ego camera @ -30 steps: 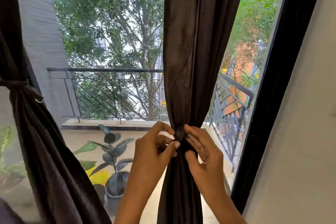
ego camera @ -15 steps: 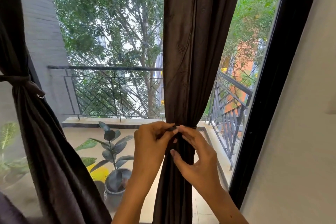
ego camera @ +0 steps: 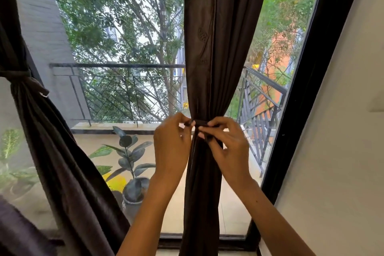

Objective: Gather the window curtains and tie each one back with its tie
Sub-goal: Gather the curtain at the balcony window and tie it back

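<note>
Against the balcony window at frame centre, the left hand [ego camera: 173, 147] and right hand [ego camera: 227, 147] each pinch an end of the tie [ego camera: 200, 123] around the gathered curtain [ego camera: 204, 89]; slack could let the knot slip and the folds spill.

Potted rubber plant [ego camera: 129, 158] on balcony, metal railing [ego camera: 124, 65], trees [ego camera: 124, 16], grey wall [ego camera: 43, 23]
</note>
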Motion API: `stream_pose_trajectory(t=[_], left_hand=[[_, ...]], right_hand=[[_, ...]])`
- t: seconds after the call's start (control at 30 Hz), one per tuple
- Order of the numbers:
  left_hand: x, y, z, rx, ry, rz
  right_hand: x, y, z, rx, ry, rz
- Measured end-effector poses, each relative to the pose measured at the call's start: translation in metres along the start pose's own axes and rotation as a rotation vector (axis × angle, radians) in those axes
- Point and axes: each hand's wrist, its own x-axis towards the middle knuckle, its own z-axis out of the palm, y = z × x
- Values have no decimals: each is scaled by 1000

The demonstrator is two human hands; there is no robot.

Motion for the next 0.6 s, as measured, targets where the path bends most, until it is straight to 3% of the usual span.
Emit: stream_pose_trajectory(t=[0.1,0.23,0.3,0.43,0.6], left_hand=[[-4,3,1,147,63,279],[-10,10,0,210,38,641],[-9,13,0,227,0,637],[-4,9,7,285,-7,460],[-3,4,18,285,-33,384]], right_hand=[[7,5,-5,-97,47,-20],[10,9,-13,-113,-36,-39],[11,5,-18,-81,-84,29],[23,0,-28,8,-95,67],[35,10,-27,-105,-40,54]])
